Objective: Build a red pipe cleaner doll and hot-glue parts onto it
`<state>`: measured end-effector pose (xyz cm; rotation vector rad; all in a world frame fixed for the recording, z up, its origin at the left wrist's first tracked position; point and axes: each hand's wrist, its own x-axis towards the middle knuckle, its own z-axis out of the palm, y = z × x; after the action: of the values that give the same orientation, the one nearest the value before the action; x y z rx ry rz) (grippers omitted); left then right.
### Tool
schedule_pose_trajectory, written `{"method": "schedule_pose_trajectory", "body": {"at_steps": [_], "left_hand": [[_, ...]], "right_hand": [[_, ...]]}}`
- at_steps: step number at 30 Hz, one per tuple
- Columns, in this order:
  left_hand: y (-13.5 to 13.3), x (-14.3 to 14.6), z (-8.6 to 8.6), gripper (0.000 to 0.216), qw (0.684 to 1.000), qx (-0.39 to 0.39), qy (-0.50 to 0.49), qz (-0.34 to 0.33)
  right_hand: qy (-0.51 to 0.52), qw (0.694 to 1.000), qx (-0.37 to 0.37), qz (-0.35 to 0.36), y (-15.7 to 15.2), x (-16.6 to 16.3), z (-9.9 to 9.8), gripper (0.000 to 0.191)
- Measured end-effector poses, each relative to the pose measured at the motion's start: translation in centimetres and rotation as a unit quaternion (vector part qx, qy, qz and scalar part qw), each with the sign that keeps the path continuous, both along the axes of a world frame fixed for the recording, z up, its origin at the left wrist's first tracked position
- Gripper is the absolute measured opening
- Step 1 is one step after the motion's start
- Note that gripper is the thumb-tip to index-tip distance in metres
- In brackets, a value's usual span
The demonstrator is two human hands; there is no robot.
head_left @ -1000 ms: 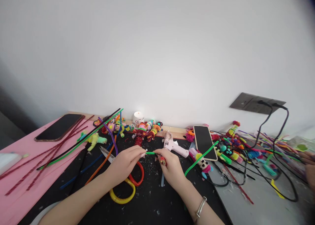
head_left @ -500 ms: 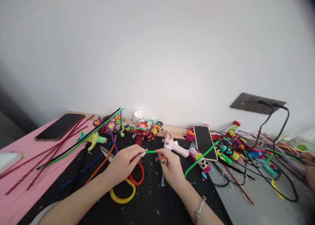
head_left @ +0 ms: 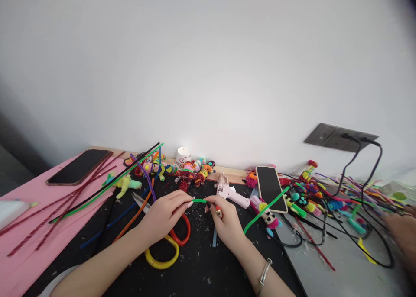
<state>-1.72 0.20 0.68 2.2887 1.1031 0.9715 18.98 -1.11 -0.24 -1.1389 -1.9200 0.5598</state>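
Between my hands a green pipe cleaner point(head_left: 199, 200) is stretched level above the black table. My left hand point(head_left: 169, 210) pinches one end of the visible stretch, and my right hand point(head_left: 224, 217), with a ring on one finger, pinches the other. Past my right wrist a green length point(head_left: 266, 210) sticks out, up and to the right; whether it is the same piece is hidden. Scissors point(head_left: 162, 253) with one yellow and one red-orange handle loop lie partly under my left hand. Just beyond my right hand rests a white glue gun point(head_left: 232, 194).
On the pink sheet point(head_left: 29, 227) lie a dark phone point(head_left: 79, 167) and several dark-red pipe cleaners point(head_left: 65, 201). Small fuzzy figures point(head_left: 195, 171) and a paper cup point(head_left: 183, 156) line the wall. Right are another phone point(head_left: 271, 188), black cables point(head_left: 373, 240) and a co-worker's hand point(head_left: 401, 232).
My hands keep their pinch on the green pipe cleaner with hardly any shift. The co-worker's hand at the right edge has come further into view, to the left.
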Motion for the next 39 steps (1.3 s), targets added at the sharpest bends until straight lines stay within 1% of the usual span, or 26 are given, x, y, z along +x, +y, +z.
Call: {"method": "schedule_pose_trajectory", "body": {"at_steps": [6,11,16,18,20,22,24,25,28,30,33,35,37,39], "left_hand": [[0.2,-0.1,0.1,0.019,1.0,-0.02,0.004,0.009],[0.2,-0.1,0.1,0.022,1.0,-0.001,0.007,-0.004],[0.1,-0.1,-0.1,0.023,1.0,-0.007,0.028,-0.004],[0.2,-0.2,-0.2,0.023,0.999,-0.014,0.034,0.002],[0.2,-0.2,-0.3,0.023,0.999,-0.018,0.027,0.017],[0.3,-0.2,-0.3,0.022,0.999,-0.018,0.01,0.04],[0.3,-0.2,-0.3,0.022,0.998,-0.017,-0.012,0.059],[0.3,-0.2,-0.2,0.022,0.998,-0.017,-0.022,0.064],[0.2,0.1,0.0,0.022,0.996,-0.025,-0.051,0.065],[0.0,0.2,0.2,0.021,0.996,-0.036,-0.068,0.053],[-0.4,0.5,0.5,0.021,0.994,-0.068,-0.083,0.034],[-0.7,0.7,0.5,0.022,0.989,-0.1,-0.101,0.029],[-0.9,1.0,0.4,0.024,0.982,-0.136,-0.129,0.022],[-1.0,1.3,0.3,0.025,0.971,-0.175,-0.16,0.014]], "right_hand": [[-0.006,1.0,-0.008,0.02,0.0,0.0,0.2,0.029],[-0.014,0.999,-0.013,0.028,0.0,0.1,0.2,0.03],[-0.021,1.0,-0.021,0.009,0.1,0.1,0.1,0.027],[-0.012,0.999,-0.028,-0.012,0.1,0.1,0.1,0.025],[0.016,0.998,-0.03,-0.045,0.0,0.2,0.3,0.025],[0.069,0.995,-0.03,-0.066,0.0,0.2,0.6,0.029],[0.14,0.987,-0.041,-0.064,0.0,0.2,0.6,0.033],[0.177,0.981,-0.053,-0.058,0.1,0.1,0.6,0.032],[0.28,0.953,-0.116,-0.021,0.2,-0.6,0.1,0.017],[0.348,0.919,-0.183,0.024,0.2,-1.1,-0.3,0.015],[0.445,0.844,-0.291,0.077,0.2,-1.8,-0.6,0.026],[0.483,0.798,-0.347,0.095,0.1,-1.9,-0.5,0.037],[0.499,0.769,-0.387,0.099,0.2,-1.8,-0.3,0.046],[0.501,0.759,-0.408,0.086,0.3,-1.8,-0.1,0.049]]}}
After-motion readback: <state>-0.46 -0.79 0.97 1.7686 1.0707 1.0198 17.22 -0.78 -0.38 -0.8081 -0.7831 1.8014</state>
